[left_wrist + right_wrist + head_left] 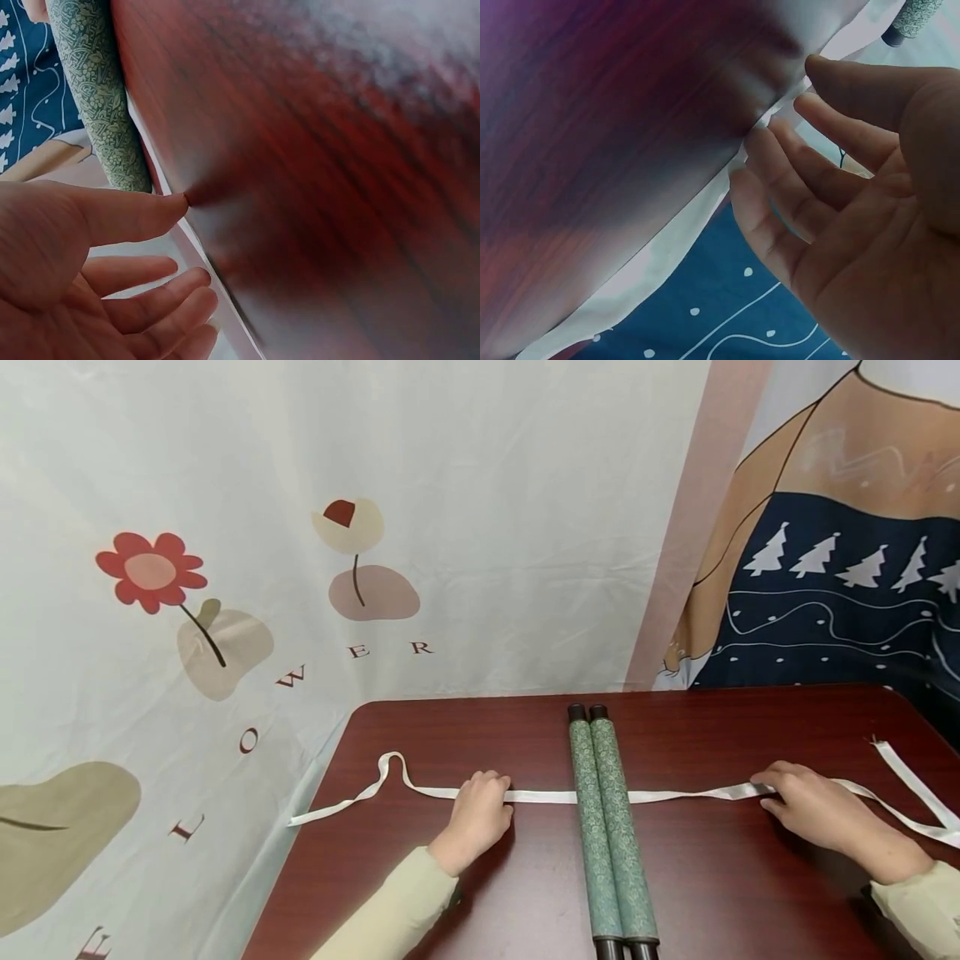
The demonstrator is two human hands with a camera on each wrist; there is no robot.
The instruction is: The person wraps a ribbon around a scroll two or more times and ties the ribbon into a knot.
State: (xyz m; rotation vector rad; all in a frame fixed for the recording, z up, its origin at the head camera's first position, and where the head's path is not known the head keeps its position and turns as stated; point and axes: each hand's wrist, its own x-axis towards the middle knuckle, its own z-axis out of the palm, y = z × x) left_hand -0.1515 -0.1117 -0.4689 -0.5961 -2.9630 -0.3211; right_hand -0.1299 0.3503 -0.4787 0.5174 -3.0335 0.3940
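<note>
Left hand and right hand, both loose-fingered, cover parts of the white ribbon; green rolls, cut off at bottom right-of-centre, hide its middle.

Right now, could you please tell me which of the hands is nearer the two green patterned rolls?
Left. The left hand is just left of the green rolls; the right hand is to their right, farther off.
</note>
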